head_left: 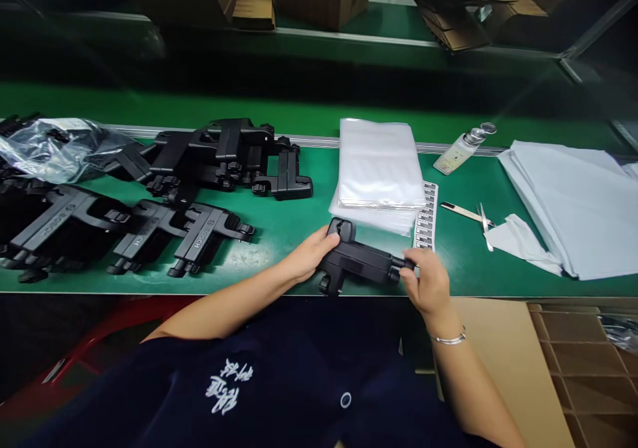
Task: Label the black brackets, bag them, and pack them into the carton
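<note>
A black plastic clamp-like bracket [363,262] lies crosswise in front of me, over the near edge of the green table. My left hand [310,256] is wrapped round its left end, thumb on top. At the other end, the fingers of my right hand [427,280] pinch the narrow rod-like part that sticks out of the body. Similar black brackets lie to the left, one of them with white BOSCH lettering [202,235]. Behind the held bracket sits a stack of clear plastic bags [379,165].
A label sheet [425,219] lies partly beside the bags. To the right are a pump bottle [461,150], a cutter knife [463,213], tweezers [484,227], a white cloth [523,243] and pale sheets [583,209]. A divided carton [583,361] stands below, right.
</note>
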The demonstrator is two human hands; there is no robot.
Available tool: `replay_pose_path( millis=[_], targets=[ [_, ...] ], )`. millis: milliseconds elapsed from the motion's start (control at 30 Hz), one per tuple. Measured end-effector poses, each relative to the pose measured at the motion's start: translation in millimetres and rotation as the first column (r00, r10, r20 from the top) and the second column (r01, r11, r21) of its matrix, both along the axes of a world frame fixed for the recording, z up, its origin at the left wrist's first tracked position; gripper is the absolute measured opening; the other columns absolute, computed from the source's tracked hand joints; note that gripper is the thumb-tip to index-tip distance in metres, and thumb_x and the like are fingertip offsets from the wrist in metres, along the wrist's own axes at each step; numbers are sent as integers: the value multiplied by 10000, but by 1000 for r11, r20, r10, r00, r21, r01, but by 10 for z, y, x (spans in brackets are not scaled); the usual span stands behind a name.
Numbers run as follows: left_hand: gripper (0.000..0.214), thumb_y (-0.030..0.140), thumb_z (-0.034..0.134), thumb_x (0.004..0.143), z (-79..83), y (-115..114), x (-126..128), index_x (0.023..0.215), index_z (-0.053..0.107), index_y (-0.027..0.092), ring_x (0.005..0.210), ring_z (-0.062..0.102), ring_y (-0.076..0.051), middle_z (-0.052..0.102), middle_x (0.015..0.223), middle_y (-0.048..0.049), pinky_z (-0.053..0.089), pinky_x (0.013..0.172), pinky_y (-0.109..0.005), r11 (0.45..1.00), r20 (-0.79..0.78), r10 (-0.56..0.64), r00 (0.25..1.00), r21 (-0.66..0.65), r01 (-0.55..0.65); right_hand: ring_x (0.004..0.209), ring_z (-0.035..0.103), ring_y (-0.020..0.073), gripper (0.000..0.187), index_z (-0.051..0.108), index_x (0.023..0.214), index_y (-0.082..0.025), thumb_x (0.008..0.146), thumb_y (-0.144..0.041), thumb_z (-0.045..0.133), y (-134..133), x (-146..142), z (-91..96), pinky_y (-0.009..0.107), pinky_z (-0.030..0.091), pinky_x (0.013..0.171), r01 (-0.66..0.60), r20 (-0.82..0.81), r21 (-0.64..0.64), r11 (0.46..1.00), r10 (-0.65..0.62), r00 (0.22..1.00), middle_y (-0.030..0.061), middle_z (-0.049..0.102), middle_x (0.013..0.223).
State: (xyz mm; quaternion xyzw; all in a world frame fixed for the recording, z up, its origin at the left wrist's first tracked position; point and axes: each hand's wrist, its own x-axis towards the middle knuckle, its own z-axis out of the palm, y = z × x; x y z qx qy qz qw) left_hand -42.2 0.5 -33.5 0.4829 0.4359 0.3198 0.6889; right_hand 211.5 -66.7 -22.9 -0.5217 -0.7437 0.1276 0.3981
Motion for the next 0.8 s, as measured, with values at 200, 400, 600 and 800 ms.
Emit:
replay_pose_path(
  millis=[200,400,600,800],
  targets=[
    [645,613,696,793,169,26,-163,1267,518,214,1234,581,-300,622,1293,-147,426,1081,-469,729,-214,-131,968,641,241,1006,681,244,463,534,1287,-268,927,-559,558,-21,-56,-256,412,606,823,-164,-586,-430,888,-136,799,100,644,1223],
    [243,396,501,983,243,-3,-247,1148,597,244,1349,518,-247,691,1239,-136,194,1209,-575,509,-367,-188,911,757,410,1291,553,304,460,599,1192,-258,848,-554,677,-28,-3,-346,536,432,1108,-98,-578,-299,949,-98,810,121,625,1320],
    [453,494,648,870,290,-39,-258,1230,571,231,1250,591,-290,677,1247,-120,264,1185,-566,650,-331,-129,935,683,332,1108,665,297,417,603,1200,-261,890,-538,628,-29,-68,-167,491,556,953,-57,-499,-305,951,-109,860,110,681,1206],
    [780,687,759,663,250,-44,-266,1221,550,184,1053,656,-299,667,1163,-118,540,885,-382,963,44,-4,999,268,-8,878,717,254,390,520,1311,-276,948,-406,587,-65,-67,83,376,603,690,-8,-161,-165,986,-19,987,85,721,1041]
  ],
)
